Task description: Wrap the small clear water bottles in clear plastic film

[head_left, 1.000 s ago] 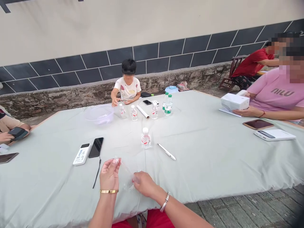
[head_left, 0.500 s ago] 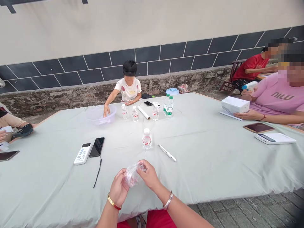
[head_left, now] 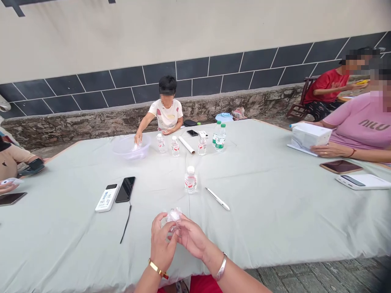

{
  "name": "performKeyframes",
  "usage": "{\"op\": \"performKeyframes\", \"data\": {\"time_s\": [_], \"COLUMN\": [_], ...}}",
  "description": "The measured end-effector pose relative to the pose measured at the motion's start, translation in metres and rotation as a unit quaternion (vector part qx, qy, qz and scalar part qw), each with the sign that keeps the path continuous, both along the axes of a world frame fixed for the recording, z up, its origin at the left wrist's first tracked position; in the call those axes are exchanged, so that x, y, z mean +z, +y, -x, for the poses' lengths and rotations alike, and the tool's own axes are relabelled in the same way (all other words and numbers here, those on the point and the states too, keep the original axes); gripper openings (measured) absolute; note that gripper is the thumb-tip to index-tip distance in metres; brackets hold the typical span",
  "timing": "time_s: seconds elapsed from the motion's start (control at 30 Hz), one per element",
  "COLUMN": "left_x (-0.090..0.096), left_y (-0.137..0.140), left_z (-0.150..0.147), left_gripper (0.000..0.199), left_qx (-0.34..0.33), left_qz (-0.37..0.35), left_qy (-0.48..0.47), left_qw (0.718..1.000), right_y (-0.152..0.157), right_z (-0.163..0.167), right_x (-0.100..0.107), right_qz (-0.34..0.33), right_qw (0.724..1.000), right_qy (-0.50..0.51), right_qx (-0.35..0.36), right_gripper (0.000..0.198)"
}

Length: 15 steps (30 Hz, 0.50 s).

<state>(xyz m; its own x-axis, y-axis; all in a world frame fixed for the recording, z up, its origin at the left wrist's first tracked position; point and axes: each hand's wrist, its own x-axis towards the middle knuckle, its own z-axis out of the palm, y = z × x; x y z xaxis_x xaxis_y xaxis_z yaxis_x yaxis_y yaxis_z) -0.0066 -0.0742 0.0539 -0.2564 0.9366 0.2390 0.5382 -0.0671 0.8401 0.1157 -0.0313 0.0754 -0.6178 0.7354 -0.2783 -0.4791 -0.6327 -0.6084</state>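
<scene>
A crumpled piece of clear plastic film [head_left: 174, 214] is bunched up between my two hands, above the near edge of the table. My left hand [head_left: 163, 240] has its fingers curled round the film's left side, thumb turned inward. From the right, my right hand [head_left: 192, 238] pinches the same film, and the fingertips of both hands meet. Just beyond them a small water bottle [head_left: 191, 181] with a white cap stands upright. A white pen [head_left: 217, 199] lies to its right.
Left of my hands lie a white power bank [head_left: 106, 198] and a black phone [head_left: 125, 189] with a strap. Farther off are a purple basin [head_left: 117, 147] with a person's hand in it, a rolled paper tube [head_left: 186, 145] and green-capped bottles [head_left: 220, 140]. At right, a person holds a white box [head_left: 311, 135].
My hands have drawn together and bunched the film into a smaller clump. Across the table, the person's hand in the basin now grips something white. The person at right has lowered the blue-and-white object.
</scene>
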Motion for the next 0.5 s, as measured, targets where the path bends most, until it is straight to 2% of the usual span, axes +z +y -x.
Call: {"op": "performKeyframes", "data": {"time_s": [0.1, 0.2, 0.27, 0.3, 0.33, 0.4, 0.47, 0.5], "left_x": [-0.005, -0.010, -0.016, -0.020, -0.025, -0.038, -0.052, -0.058], "left_y": [0.004, 0.011, 0.018, 0.021, 0.026, 0.035, 0.043, 0.047], "left_z": [-0.003, 0.002, 0.010, 0.016, 0.022, 0.034, 0.043, 0.046], "left_gripper": [0.017, 0.012, 0.015, 0.017, 0.020, 0.026, 0.028, 0.027], "left_qx": [0.000, 0.006, 0.028, 0.050, 0.079, 0.139, 0.183, 0.194], "left_qz": [-0.004, 0.005, 0.008, 0.014, 0.024, 0.054, 0.076, 0.075], "left_qy": [-0.044, -0.075, -0.087, -0.090, -0.090, -0.078, -0.049, -0.031], "left_qw": [0.999, 0.997, 0.996, 0.995, 0.992, 0.986, 0.979, 0.978], "right_y": [0.001, 0.002, 0.009, 0.016, 0.025, 0.047, 0.074, 0.087], "right_z": [-0.002, -0.003, -0.006, -0.009, -0.013, -0.021, -0.029, -0.032], "right_x": [-0.001, -0.006, -0.012, -0.017, -0.023, -0.035, -0.049, -0.055], "right_qz": [-0.016, -0.069, -0.128, -0.164, -0.200, -0.248, -0.255, -0.252], "right_qw": [1.000, 0.994, 0.980, 0.966, 0.944, 0.876, 0.799, 0.771], "right_qy": [-0.009, -0.045, -0.125, -0.188, -0.260, -0.403, -0.502, -0.529], "right_qx": [-0.002, 0.068, 0.088, 0.070, 0.030, -0.093, -0.212, -0.249], "right_gripper": [0.030, 0.040, 0.045, 0.045, 0.045, 0.045, 0.055, 0.062]}}
